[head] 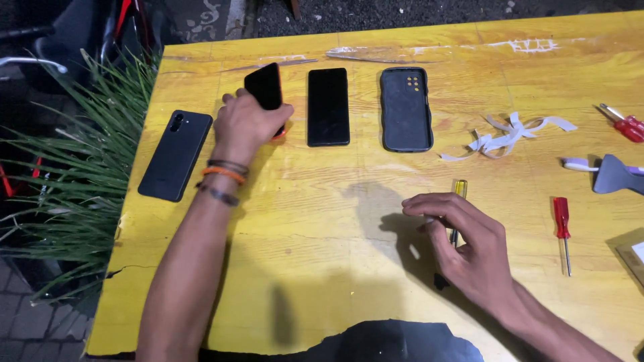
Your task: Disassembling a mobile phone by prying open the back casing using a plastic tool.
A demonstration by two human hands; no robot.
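My left hand (245, 124) grips a dark phone (264, 87) with a red edge, tilted up off the yellow table (315, 221). A black phone (176, 154) lies face down to its left. To its right lie another black phone (328, 106), screen up, and a black phone case (405, 108). My right hand (463, 245) hovers low over the table with curled fingers, above a small yellow-handled screwdriver (459, 191); I cannot tell whether it touches the tool.
White strips of tape (510, 134) lie right of the case. Two red screwdrivers (562, 224) (624, 124) and a grey scraper tool (614, 175) sit at the right. Green plant leaves (74, 181) crowd the table's left edge. The near edge is cracked.
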